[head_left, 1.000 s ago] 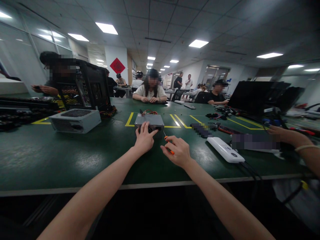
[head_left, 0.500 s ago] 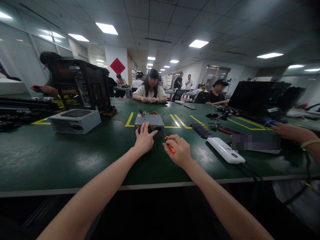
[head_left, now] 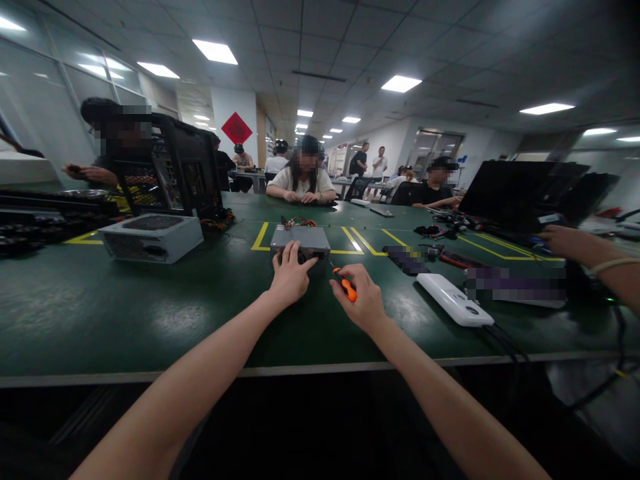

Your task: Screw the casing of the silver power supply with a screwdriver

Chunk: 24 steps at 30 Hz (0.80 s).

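The right grip [head_left: 364, 297] pinches an orange-handled screwdriver [head_left: 349, 289], its shaft angled toward a gray metal box [head_left: 300, 235]; whether the tip touches is unclear. The left grip [head_left: 290, 275] is spread against the box, hiding part of its near face. The box sits on the green desk [head_left: 120, 313], colored wires [head_left: 303, 223] behind it, a white device [head_left: 453, 300] to the right, a second metal box [head_left: 150, 239] left.

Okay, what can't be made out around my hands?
All in the head view:
1. Grey, boxy metal unit: near face partly hidden by the left hand.
2. Slim orange and black screwdriver: tip too small to tell whether it touches the unit; handle partly hidden by the right hand.
3. Neighbour's bare arm: cut off by the right edge.
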### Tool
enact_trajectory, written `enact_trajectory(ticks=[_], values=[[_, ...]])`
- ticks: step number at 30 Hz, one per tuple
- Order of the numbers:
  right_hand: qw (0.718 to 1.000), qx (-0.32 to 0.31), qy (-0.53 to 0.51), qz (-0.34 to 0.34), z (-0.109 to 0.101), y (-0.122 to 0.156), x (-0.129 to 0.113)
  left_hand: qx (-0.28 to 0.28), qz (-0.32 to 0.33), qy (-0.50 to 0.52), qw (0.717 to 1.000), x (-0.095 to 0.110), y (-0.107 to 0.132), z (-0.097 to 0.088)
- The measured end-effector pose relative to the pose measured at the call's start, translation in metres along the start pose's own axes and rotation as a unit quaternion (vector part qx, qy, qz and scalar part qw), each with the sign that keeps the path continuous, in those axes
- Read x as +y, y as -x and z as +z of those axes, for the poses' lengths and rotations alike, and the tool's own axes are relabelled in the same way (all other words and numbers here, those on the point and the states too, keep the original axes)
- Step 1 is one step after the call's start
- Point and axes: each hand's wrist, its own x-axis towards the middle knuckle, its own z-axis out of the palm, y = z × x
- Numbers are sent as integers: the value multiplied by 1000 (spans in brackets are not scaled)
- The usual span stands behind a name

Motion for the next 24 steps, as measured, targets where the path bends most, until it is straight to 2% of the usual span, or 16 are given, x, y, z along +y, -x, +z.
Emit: enact_trajectory(ticks=[6,11,13,17,22,24], values=[[995,-59,23,-81,-3,0,-2,10,6,1,1000,-1,1,1],[1000,-22,-19,-8,-2,1,-2,2,1,-2,1000,-1,1,1],[1000,-7,-20,-23,-2,0,-2,8,3,-4,1000,-2,0,2],[996,-10,46,-81,-2,-1,-2,12,4,2,1000,-1,0,1],[1000,2,20,-7,1,0,-1,0,4,2,1000,-1,1,0],[1000,-1,8,-3,1,1,0,3,5,2,1000,-1,1,0]])
